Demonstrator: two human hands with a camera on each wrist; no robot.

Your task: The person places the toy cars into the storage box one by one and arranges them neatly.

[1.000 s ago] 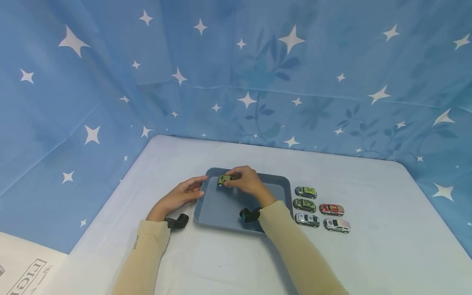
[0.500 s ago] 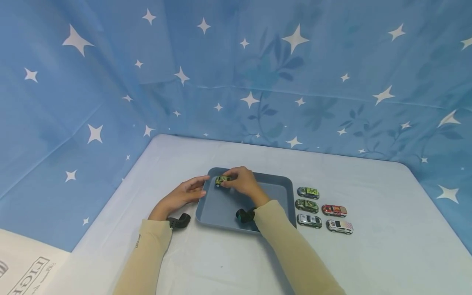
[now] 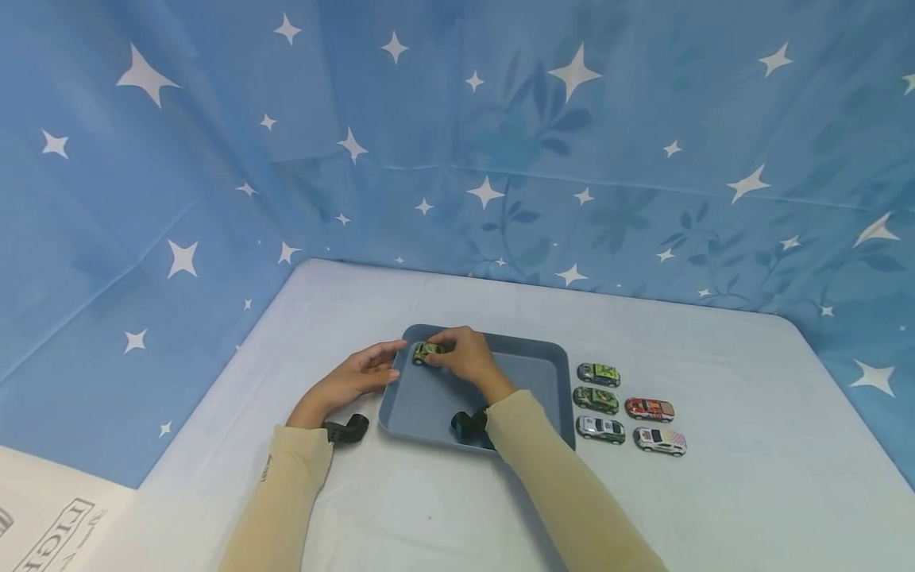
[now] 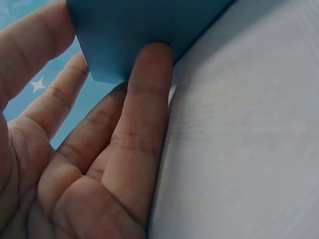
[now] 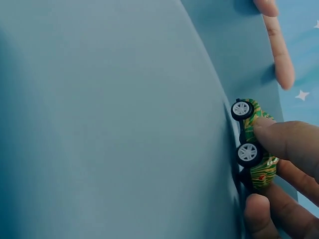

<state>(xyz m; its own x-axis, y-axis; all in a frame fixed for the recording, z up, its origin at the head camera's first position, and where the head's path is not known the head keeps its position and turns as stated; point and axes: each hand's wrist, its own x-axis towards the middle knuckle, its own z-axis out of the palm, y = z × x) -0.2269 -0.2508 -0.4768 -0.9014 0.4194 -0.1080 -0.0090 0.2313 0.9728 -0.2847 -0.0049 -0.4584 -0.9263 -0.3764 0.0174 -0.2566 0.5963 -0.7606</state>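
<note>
A green-and-yellow patterned toy car (image 3: 420,354) is at the far left corner of a blue-grey tray (image 3: 529,373). The right hand (image 3: 468,357) pinches it between thumb and fingers. In the right wrist view the car (image 5: 256,154) shows two white-spoked wheels, close over the tray floor beside the sloping wall. At the tray's left side, the left hand (image 3: 355,378) rests with fairly straight fingers against the rim. The left wrist view has its fingertips touching the outside of the tray wall (image 4: 112,40), low by the white tabletop.
Right of the tray several toy cars lie in two columns, among them a green camouflage one (image 3: 596,400), a silver one (image 3: 600,429), a red one (image 3: 649,409) and a white one (image 3: 661,441). A blue star-printed curtain (image 3: 429,159) stands behind the white table (image 3: 400,508).
The right hand has moved slightly left with the toy car, closer to the tray's far left corner. The left hand stays at the tray's left rim.
</note>
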